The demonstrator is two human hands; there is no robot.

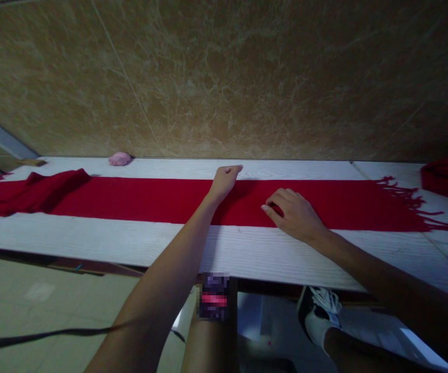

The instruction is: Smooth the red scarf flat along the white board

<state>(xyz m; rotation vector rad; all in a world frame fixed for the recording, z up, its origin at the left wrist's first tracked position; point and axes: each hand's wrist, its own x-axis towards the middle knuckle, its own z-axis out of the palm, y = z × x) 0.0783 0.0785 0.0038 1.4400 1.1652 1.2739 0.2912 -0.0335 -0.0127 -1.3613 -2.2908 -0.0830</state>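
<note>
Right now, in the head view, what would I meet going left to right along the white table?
bunched scarf end → small pink lump → left hand → right hand → scarf fringe → second red cloth

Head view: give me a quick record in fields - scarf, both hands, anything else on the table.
scarf: red scarf, flat along the white table; fringe at right, left end bunched
left hand: closed on the scarf's far edge
right hand: open, fingers resting on the scarf near its middle
other: small pink object by the wall; second red cloth at far right
</note>
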